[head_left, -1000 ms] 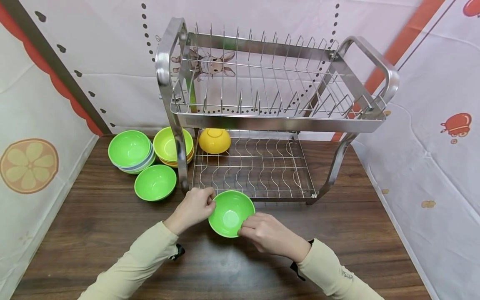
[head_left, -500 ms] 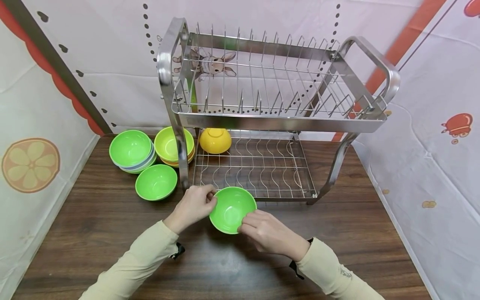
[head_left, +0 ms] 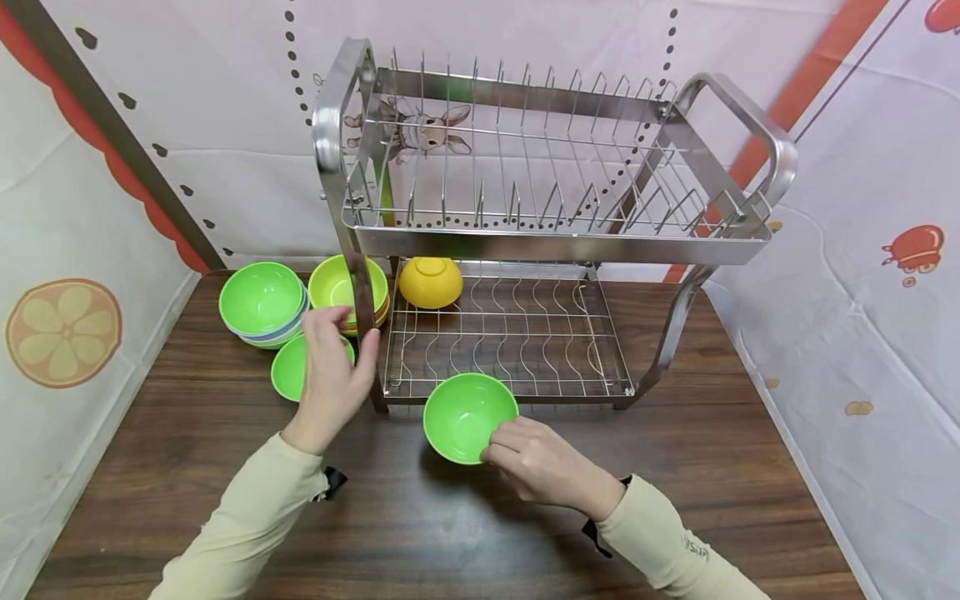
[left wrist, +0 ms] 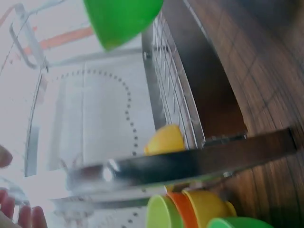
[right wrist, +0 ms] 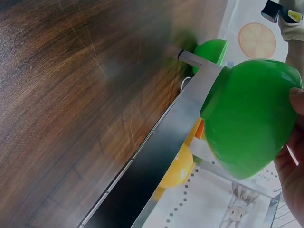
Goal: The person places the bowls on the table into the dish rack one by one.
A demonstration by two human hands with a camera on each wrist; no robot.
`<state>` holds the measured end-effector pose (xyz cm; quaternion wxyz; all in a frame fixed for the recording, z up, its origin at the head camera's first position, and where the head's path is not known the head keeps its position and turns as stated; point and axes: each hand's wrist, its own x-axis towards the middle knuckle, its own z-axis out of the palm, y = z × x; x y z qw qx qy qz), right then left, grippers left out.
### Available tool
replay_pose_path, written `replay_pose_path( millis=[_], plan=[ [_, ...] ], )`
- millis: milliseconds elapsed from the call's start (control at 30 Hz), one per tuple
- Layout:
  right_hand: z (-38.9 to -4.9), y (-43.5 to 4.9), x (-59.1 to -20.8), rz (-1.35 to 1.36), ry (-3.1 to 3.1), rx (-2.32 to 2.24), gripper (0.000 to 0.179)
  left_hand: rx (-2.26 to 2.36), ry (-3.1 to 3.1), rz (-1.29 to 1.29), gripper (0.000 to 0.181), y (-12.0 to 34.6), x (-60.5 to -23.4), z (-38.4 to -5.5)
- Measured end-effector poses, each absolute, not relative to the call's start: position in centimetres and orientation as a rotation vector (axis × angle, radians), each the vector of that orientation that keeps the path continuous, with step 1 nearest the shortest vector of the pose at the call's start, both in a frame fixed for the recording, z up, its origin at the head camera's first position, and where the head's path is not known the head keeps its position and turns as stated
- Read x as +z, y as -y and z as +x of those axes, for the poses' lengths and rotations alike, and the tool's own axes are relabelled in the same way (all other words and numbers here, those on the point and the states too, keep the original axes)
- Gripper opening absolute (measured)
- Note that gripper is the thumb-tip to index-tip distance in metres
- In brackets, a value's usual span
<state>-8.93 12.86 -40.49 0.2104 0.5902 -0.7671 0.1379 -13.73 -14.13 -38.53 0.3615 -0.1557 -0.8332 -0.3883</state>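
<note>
My right hand [head_left: 543, 462] pinches the lower right rim of a green bowl [head_left: 461, 417], held in front of the dish rack with its inside toward the head camera. In the right wrist view the bowl's outside [right wrist: 251, 118] shows, fingers at its edge. My left hand [head_left: 330, 375], thumb and fingers apart and holding nothing, is in front of the rack's left leg. It partly covers a second green bowl [head_left: 288, 368] on the table. Behind that bowl stand a stack topped by a green bowl [head_left: 261, 298] and a stack topped by a yellow-green bowl [head_left: 326, 283].
The two-tier steel dish rack [head_left: 570, 247] stands at the back of the wooden table [head_left: 465, 542]. On its lower tier, at the left, a yellow bowl [head_left: 431, 283] leans with its base showing. Printed cloth walls [head_left: 840, 333] enclose the table.
My left hand has let go of the held bowl and moved left and up, over the green bowl on the table. My right hand keeps its bowl, which has shifted slightly up and right.
</note>
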Motion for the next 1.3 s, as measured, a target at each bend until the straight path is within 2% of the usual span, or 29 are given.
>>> replay_pose_path(
  millis=[167,467,667,867,967,1167,1300],
  plan=[
    [-9.0,-12.9,-40.6,1.635,2.134,0.432,0.021,-1.133,2.265,-0.266,0.038,15.3,-39.3,-14.3],
    [-9.3,-12.8,-40.7,1.600,2.149,0.501,0.023,-1.138,2.397,-0.309,0.024,15.7,-40.2,-14.7],
    [-9.9,-13.1,-40.7,1.538,2.176,0.664,0.006,-1.123,2.428,-0.332,0.023,16.0,-40.1,-14.9],
    [-10.7,-13.2,-41.2,1.469,2.168,0.890,0.007,-1.113,2.434,-0.342,0.022,16.1,-40.0,-15.0],
    [-11.2,-13.2,-41.4,1.395,2.185,1.086,0.006,-1.117,2.431,-0.345,0.023,16.1,-40.1,-15.1],
    [-12.0,-13.4,-41.8,1.138,2.236,1.480,0.014,-1.121,2.446,-0.354,0.023,16.2,-40.0,-15.1],
    [-12.7,-13.2,-42.2,0.883,2.179,1.846,0.008,-1.130,2.455,-0.353,0.023,16.3,-39.9,-15.0]
  ],
)
